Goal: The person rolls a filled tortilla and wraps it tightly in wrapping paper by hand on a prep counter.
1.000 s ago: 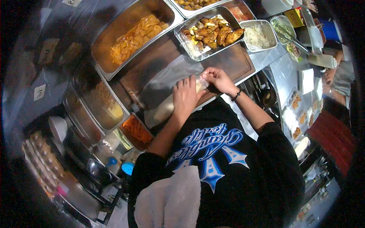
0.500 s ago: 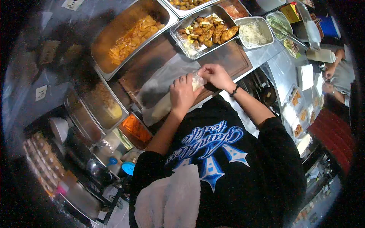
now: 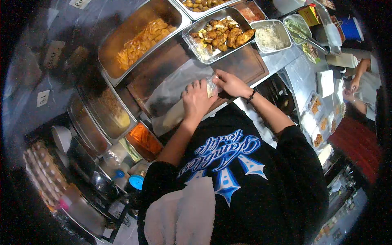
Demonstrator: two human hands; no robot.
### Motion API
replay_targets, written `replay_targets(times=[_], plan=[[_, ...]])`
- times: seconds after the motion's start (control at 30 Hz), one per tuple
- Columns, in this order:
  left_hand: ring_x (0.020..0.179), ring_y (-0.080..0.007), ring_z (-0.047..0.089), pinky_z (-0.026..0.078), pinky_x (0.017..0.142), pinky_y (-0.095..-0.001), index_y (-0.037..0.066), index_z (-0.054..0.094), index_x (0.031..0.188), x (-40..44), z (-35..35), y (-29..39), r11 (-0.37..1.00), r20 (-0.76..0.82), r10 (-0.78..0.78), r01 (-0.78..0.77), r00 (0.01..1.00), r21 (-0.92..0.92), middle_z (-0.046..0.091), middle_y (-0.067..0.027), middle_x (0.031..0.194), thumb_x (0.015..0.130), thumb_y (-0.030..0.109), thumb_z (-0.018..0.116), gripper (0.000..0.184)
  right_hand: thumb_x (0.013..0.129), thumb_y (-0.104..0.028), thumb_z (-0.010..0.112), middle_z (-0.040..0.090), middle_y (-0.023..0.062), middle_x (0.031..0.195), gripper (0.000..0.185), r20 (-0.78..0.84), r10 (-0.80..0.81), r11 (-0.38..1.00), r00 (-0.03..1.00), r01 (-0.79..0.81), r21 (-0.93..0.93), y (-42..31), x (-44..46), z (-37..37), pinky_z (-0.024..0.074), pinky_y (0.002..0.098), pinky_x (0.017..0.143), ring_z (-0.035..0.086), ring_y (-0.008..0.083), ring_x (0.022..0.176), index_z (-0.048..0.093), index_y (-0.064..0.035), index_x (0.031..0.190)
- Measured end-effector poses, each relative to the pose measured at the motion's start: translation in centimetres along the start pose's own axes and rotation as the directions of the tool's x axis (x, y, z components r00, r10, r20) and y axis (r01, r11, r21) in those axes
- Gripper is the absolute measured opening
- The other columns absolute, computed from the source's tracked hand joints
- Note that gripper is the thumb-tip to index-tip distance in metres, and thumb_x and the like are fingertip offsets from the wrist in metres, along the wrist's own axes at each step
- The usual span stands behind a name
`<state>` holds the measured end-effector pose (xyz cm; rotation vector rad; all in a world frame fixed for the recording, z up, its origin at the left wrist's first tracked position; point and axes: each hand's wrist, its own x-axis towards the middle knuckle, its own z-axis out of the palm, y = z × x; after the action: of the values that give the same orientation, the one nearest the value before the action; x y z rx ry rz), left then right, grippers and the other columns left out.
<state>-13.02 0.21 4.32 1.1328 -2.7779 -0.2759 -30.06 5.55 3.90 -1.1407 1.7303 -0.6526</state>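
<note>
On the board (image 3: 241, 63), near the edge closest to the wearer, lies a pale roll (image 3: 174, 114), slanting across a translucent sheet (image 3: 175, 79). The left hand (image 3: 196, 100) rests over the roll, its fingers side by side across the top and its thumb spread away from them. At the roll's upper right end, the right hand (image 3: 232, 85) pinches a bit of clear film (image 3: 210, 80) between thumb and fingers; whether the film is part of the sheet cannot be told. A dark bracelet (image 3: 251, 96) circles the right wrist.

Beyond the hands, a tray (image 3: 241, 19) of browned pieces overlaps the board's far edge. Left of it stands a large pan (image 3: 122, 36) of orange slices, and to its right a smaller dish (image 3: 271, 36) of white shreds. Nearer the left forearm sits a tub of orange shreds (image 3: 143, 139), with a blue lid (image 3: 136, 182) below it. Further right are a notepad (image 3: 325, 83), a pale bottle (image 3: 342, 60) and another person's hands (image 3: 354, 85), close together.
</note>
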Motion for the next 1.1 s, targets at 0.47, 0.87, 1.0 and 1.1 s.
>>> replay_targets(times=[0.47,0.87,1.0,1.1], plan=[[0.088,-0.0278,0.063,0.054,0.07,-0.0398,0.009,0.056,0.101,0.0,-0.2,-0.1,0.999,0.102,0.039,-0.039,0.994,-0.004,0.06,-0.0084,0.091,0.071,0.043,0.077,0.05,0.094,-0.023,0.064,0.057,0.0023,0.073,0.019,-0.003,0.053,0.964,0.999,-0.05,0.262,2.0,0.2,0.9,0.044,0.0301,0.061,0.053,0.0103,0.067,0.056,-0.0056,0.094],[0.087,-0.0301,0.062,0.052,0.074,-0.0409,0.007,0.056,0.095,0.2,-0.5,0.0,0.998,0.073,0.005,0.0,0.997,-0.062,0.061,-0.0112,0.091,0.066,0.04,0.081,0.05,0.094,-0.013,0.064,0.061,-0.0025,0.079,0.009,-0.1,-0.002,0.815,0.995,0.059,0.576,2.3,0.0,1.9,0.0438,0.0221,0.062,0.054,0.0045,0.071,0.057,-0.0064,0.097],[0.086,-0.0305,0.062,0.052,0.073,-0.0412,0.007,0.056,0.095,0.2,-0.6,0.1,0.996,0.075,0.003,0.004,0.997,-0.085,0.06,-0.0113,0.089,0.066,0.04,0.081,0.05,0.095,-0.013,0.064,0.055,-0.007,0.078,0.009,0.013,0.069,0.699,0.998,-0.057,0.713,2.8,0.3,2.2,0.0378,0.0182,0.058,0.048,0.0013,0.066,0.057,-0.0077,0.097],[0.085,-0.0306,0.062,0.052,0.072,-0.0414,0.007,0.056,0.094,0.3,-0.7,0.0,0.996,0.08,0.001,0.006,0.997,-0.089,0.06,-0.0114,0.088,0.067,0.04,0.081,0.049,0.097,-0.014,0.062,0.052,-0.0074,0.077,0.009,0.026,0.116,0.729,0.993,-0.103,0.677,2.2,0.1,2.0,0.0368,0.0194,0.057,0.046,0.0014,0.066,0.054,-0.0091,0.098]])
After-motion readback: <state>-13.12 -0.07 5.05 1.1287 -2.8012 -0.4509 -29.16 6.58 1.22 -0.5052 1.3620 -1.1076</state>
